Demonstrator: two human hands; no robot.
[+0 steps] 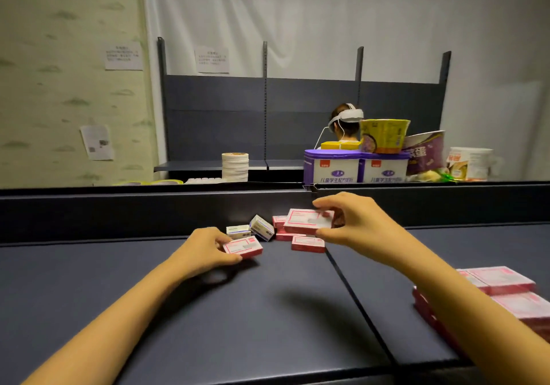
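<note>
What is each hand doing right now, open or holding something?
Left hand: holding a red and white box.
Right hand: holding a second red and white box.

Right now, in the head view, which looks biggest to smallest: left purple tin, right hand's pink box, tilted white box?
1. left purple tin, though farthest
2. pink box held by right hand
3. tilted white box

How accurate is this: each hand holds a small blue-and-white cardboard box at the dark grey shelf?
Not quite: the colour is wrong. In the head view, the left hand holds a small pink-and-white cardboard box and the right hand another pink-and-white box, at the dark grey shelf.
</note>
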